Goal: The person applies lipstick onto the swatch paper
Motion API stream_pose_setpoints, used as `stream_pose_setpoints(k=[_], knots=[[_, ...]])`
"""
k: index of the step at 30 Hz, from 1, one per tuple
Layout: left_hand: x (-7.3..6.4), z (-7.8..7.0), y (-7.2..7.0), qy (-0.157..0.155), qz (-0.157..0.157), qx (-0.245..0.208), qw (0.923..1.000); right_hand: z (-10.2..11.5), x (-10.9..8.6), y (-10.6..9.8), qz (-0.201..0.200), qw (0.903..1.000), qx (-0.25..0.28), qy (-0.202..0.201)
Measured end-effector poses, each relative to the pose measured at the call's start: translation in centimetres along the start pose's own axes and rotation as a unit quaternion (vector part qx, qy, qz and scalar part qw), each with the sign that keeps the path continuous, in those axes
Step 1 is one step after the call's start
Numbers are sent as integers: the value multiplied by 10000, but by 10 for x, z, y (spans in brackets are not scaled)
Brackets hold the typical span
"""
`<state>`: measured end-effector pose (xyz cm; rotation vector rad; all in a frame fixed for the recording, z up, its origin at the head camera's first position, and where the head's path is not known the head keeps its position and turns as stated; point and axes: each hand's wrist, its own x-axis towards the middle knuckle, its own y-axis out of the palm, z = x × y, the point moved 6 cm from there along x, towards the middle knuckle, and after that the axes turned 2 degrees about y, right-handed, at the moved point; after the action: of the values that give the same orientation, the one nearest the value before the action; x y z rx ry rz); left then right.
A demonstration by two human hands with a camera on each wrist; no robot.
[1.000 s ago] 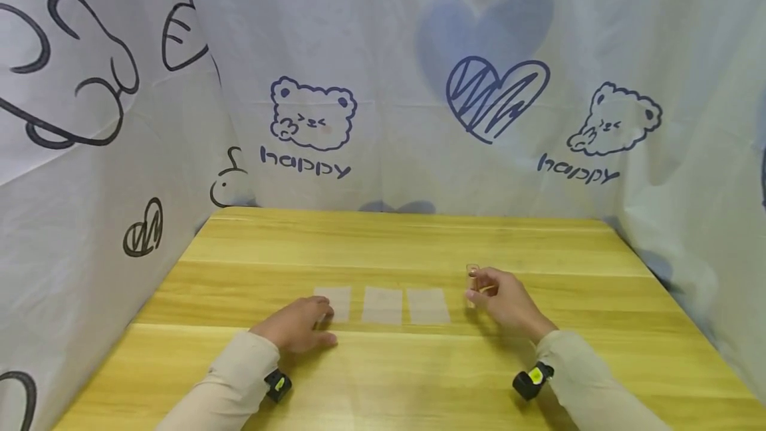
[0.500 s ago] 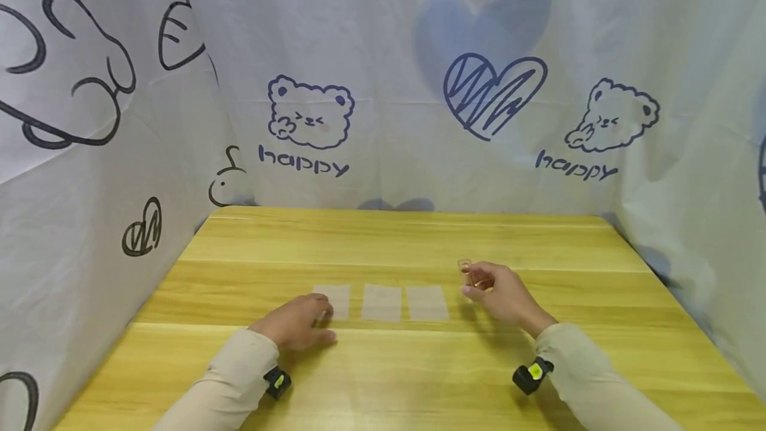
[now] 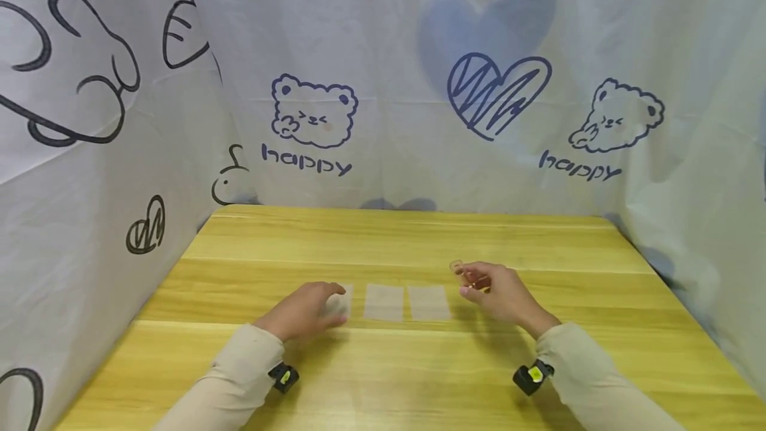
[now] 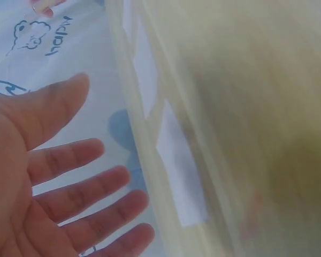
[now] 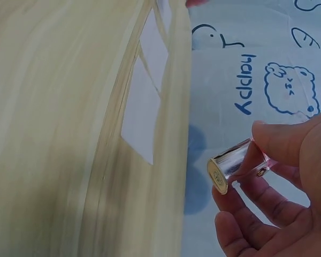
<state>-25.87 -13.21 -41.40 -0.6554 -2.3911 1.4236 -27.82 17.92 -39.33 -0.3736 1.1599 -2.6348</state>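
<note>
Three white paper rectangles lie in a row on the table: the left paper (image 3: 346,298), the middle paper (image 3: 383,303) and the right paper (image 3: 428,303). My left hand (image 3: 308,311) is over the left paper and partly hides it. In the left wrist view its fingers are spread with nothing between them. My right hand (image 3: 499,291), raised above the table right of the papers, pinches a small clear tube-like piece (image 5: 232,166) between thumb and fingers. Its gold-coloured end face (image 5: 217,175) bears a pattern too small to make out.
The wood-grain table (image 3: 383,378) spreads out on all sides of the papers. A white curtain (image 3: 395,151) with bear and heart drawings stands behind it and along both sides. Each wrist wears a black camera on a strap.
My left hand has lifted and shifted a little to the right, over the left paper. The right hand has risen slightly with the clear piece, whose top now tilts further left.
</note>
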Motion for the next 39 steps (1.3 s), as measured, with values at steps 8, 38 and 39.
stream_pose_setpoints(k=[8, 38, 39], knots=[[8, -17, -6, 289, -322, -225, 9988, 11, -1, 0, 23, 9991, -296, -306], [36, -59, -3, 799, -203, -20, 9966, 43, 2, 21, 360, 9945, -508, -836], [36, -59, -3, 810, -196, -26, 9965, 43, 2, 21, 372, 9944, -516, -848]])
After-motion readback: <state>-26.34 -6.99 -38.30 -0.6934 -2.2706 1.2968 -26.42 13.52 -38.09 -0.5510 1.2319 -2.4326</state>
